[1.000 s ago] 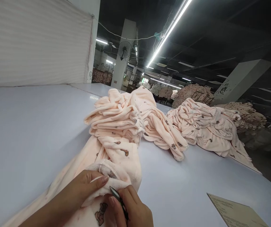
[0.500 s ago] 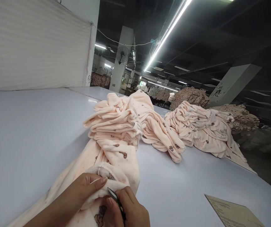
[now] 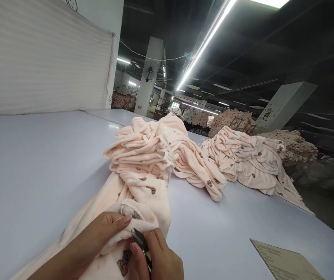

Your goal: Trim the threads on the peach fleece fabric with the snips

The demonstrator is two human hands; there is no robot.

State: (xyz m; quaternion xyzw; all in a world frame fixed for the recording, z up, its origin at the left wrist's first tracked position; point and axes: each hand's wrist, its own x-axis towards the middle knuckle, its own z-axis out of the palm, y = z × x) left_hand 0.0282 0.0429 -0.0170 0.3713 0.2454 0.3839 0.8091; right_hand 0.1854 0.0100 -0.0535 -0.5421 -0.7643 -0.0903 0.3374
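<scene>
A pale pink fleece garment [image 3: 143,194] with small brown bear prints lies on the white table [image 3: 39,163] in front of me. My left hand [image 3: 103,233] pinches a folded edge of it near the bottom of the view. My right hand [image 3: 155,258] holds small dark thread snips [image 3: 140,239], their tips against the fabric edge right beside my left fingertips. Behind the garment sits a stack of folded pink garments [image 3: 143,149].
A second heap of the same pink garments [image 3: 248,159] lies at the table's right edge. A brown printed card [image 3: 283,262] rests at the lower right. A white wall panel [image 3: 44,58] stands at the left. Further piles and pillars fill the dark hall behind.
My hands stay at the same spot on the fabric; the snips' tips have shifted slightly along the edge. The camera has tilted a little.
</scene>
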